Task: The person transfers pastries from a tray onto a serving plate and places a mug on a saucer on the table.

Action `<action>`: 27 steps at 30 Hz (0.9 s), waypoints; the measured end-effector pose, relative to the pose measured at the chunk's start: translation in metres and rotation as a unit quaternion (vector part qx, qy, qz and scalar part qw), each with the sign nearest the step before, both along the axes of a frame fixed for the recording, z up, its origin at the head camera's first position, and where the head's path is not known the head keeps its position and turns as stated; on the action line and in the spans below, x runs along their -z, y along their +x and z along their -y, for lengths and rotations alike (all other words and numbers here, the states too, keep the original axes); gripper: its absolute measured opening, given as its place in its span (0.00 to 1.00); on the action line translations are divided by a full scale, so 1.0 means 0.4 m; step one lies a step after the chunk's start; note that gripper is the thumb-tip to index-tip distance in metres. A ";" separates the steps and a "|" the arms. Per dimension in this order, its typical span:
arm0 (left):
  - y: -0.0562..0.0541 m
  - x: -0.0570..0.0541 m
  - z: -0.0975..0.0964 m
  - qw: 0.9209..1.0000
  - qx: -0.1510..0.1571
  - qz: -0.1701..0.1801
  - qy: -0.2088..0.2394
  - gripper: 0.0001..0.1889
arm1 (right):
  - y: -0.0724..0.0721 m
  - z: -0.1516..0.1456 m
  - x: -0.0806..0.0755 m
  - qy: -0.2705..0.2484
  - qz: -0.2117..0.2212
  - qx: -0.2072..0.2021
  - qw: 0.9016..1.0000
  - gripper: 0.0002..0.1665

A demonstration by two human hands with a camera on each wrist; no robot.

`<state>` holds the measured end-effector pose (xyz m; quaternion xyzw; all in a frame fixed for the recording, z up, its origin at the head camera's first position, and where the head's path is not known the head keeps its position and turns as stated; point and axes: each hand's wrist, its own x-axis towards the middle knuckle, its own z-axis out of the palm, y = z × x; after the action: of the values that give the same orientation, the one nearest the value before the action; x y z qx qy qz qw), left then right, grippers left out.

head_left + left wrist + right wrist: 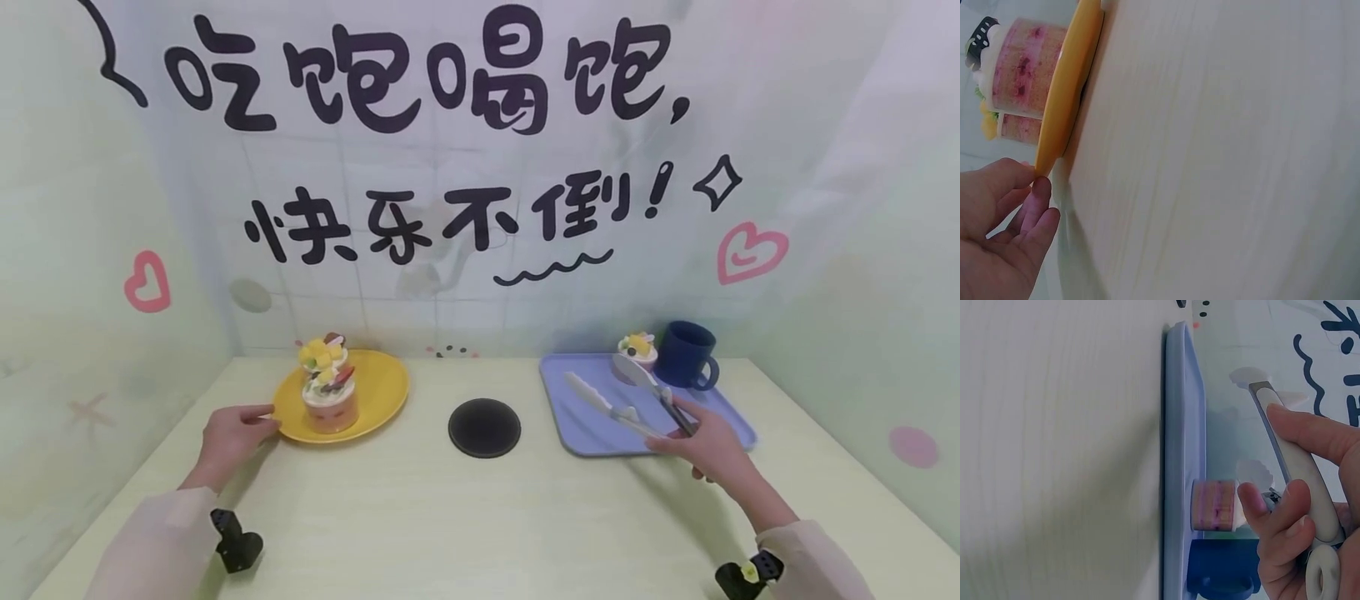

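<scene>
On the left, my left hand pinches the near-left rim of a yellow plate between thumb and fingers. Two dessert cups sit on that plate: a front cup with pink-layered cake, cream and fruit, and a rear cup partly hidden behind it. My right hand grips a pair of food tongs with pale scalloped heads, held above a blue-purple tray. The tong heads are spread apart with nothing between them. Another dessert cup stands on the tray, partly covered by one head.
A dark blue mug stands at the tray's back right, its handle facing right. Between plate and tray lies a round black coaster on the pale table. A printed backdrop rises behind the table.
</scene>
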<state>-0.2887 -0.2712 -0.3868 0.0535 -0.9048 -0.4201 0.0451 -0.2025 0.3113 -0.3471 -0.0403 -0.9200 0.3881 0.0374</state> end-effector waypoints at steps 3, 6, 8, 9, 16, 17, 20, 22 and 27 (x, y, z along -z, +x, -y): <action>-0.002 -0.002 0.004 1.000 0.003 -0.005 -0.001 0.24 | 0.007 -0.013 0.000 0.001 0.003 0.011 1.000 0.56; -0.006 0.000 0.008 1.000 0.002 -0.002 0.003 0.24 | 0.015 -0.022 0.001 -0.002 0.001 0.019 1.000 0.57; -0.007 0.002 0.010 1.000 0.001 0.003 0.006 0.24 | 0.021 -0.029 0.002 -0.004 0.002 0.025 1.000 0.57; -0.007 0.004 0.011 1.000 0.001 0.006 0.007 0.24 | 0.025 -0.033 0.004 -0.004 0.004 0.028 1.000 0.57; -0.007 0.010 0.006 1.000 0.000 -0.001 0.002 0.24 | 0.046 -0.055 0.016 -0.009 0.023 0.052 0.998 0.57; -0.006 0.010 0.006 1.000 0.000 -0.004 0.001 0.24 | 0.047 -0.058 0.018 -0.010 0.023 0.053 0.998 0.57; -0.005 0.009 0.007 1.000 0.001 -0.008 -0.002 0.24 | 0.048 -0.068 0.023 -0.001 0.020 0.056 0.998 0.58; -0.005 0.009 0.009 1.000 0.000 -0.007 -0.003 0.24 | 0.048 -0.076 0.026 0.006 0.019 0.060 0.998 0.59; -0.010 0.012 0.004 1.000 -0.004 0.006 0.001 0.24 | 0.055 -0.101 0.037 0.014 0.031 0.071 0.997 0.59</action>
<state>-0.2928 -0.2727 -0.3915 0.0595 -0.9045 -0.4202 0.0413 -0.1805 0.3517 -0.3620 -0.1175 -0.9208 0.3702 0.0369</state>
